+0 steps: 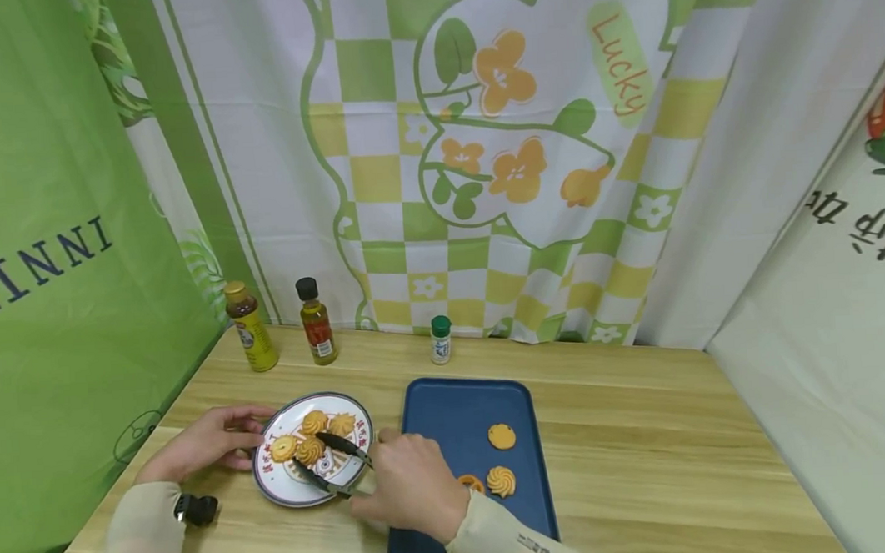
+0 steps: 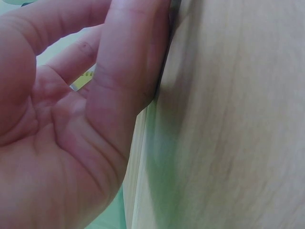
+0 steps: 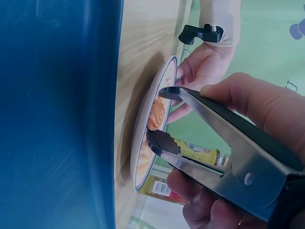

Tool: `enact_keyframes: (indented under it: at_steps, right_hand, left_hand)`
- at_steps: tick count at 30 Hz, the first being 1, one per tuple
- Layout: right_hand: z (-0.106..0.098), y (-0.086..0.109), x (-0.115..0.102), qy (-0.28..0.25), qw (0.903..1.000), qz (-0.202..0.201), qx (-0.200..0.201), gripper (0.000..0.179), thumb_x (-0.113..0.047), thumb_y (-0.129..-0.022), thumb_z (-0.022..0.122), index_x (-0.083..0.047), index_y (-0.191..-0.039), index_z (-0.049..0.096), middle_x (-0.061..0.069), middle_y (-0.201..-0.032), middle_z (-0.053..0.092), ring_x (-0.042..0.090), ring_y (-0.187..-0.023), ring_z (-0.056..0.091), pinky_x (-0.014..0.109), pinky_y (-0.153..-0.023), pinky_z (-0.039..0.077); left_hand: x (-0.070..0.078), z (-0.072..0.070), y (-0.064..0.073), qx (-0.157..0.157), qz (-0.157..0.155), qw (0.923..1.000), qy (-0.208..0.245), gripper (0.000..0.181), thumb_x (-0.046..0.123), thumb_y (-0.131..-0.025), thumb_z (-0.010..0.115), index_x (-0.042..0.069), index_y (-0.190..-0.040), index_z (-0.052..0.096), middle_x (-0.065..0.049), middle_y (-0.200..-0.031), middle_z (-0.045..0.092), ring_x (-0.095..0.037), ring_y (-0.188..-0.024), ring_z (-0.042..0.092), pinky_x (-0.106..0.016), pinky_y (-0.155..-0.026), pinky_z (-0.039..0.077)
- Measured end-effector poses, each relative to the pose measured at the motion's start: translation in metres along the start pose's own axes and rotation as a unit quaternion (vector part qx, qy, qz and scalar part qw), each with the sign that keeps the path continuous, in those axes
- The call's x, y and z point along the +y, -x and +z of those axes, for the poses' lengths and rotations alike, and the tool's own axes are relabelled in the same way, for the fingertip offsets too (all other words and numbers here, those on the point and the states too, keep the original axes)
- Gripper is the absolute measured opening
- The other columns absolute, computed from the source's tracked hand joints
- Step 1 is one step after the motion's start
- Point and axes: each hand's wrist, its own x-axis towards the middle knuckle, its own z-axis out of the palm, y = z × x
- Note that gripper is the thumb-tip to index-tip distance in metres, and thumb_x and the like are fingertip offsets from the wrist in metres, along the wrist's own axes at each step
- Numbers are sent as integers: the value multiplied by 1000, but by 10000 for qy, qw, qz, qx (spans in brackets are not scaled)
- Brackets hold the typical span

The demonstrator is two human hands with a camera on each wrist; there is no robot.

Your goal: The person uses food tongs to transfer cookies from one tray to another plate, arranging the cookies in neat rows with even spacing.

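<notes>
With right fingers [image 3: 194,206] wrapped round tongs [image 3: 248,167], straddled swirled cookie [image 1: 311,450]; with left fingers [image 1: 243,413] spread loosely, steadied plate [image 1: 283,487]; now needed soft, even squeeze!

The right hand [image 3: 269,105] grips metal tongs [image 3: 249,177], their black tips [image 3: 162,141] parted at the swirled cookies [image 3: 158,115] on a white plate [image 3: 137,143] whose rim the left hand [image 3: 208,63] holds, a yellow-labelled bottle [image 3: 199,152] and a barcoded bottle [image 3: 162,189] behind, wooden tabletop [image 3: 138,55] between plate and blue tray [image 3: 47,114].
</notes>
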Motion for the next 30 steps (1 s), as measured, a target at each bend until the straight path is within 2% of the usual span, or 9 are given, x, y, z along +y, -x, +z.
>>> enact_keyframes:
  at_steps: [4, 10, 15, 18, 24, 30]
  right_hand:
    - [0, 3, -1, -12, 10000, -9, 69, 42, -50, -80, 90, -21, -67, 62, -3, -84, 68, 9, -58, 48, 26, -43, 39]
    - [-3, 9, 0, 13, 9997, -27, 223, 36, -51, -79, 90, -18, -80, 75, -5, -83, 66, 9, -58, 48, 26, -43, 37]
    - [-6, 16, 5, -224, 9991, 146, 315, 35, -50, -77, 91, -19, -78, 73, -9, -78, 58, 6, -58, 43, 24, -42, 32]
    - [-8, 20, 11, -424, 9984, 297, 236, 34, -48, -79, 90, -18, -79, 74, -10, -79, 56, 6, -58, 42, 23, -42, 32]
    - [-10, 29, 27, -537, 9973, 473, 166, 38, -47, -81, 90, -12, -95, 84, -7, -80, 62, 5, -57, 43, 21, -41, 34]
    - [-13, 32, 35, -627, 9958, 623, 233, 45, -49, -82, 89, -9, -104, 86, -2, -86, 69, 6, -58, 47, 20, -43, 38]
  left_hand:
    - [-1, 0, 0, 3, 9, 10000, -14, 66, 2, -106, 69, -13, -163, 41, -28, -134, 62, -23, -97, 75, -37, -83, 76]
    - [-2, 0, -1, -1, -18, 10000, -38, 66, 4, -106, 70, -13, -163, 42, -26, -133, 63, -23, -97, 76, -39, -84, 76]
    - [-2, -1, -3, 27, -58, 10000, -27, 66, 5, -105, 71, -12, -163, 43, -24, -131, 63, -21, -96, 76, -38, -83, 76]
    - [-2, 0, -2, 42, -58, 10000, -7, 66, 5, -105, 71, -12, -163, 44, -23, -130, 63, -21, -95, 75, -38, -83, 76]
    - [-2, 1, -1, 26, -63, 10000, -16, 67, 5, -105, 71, -11, -164, 43, -24, -132, 63, -22, -95, 75, -38, -83, 76]
    - [-1, 2, 0, 57, -92, 9999, -57, 67, 4, -105, 71, -10, -164, 42, -27, -135, 62, -22, -97, 74, -37, -83, 75]
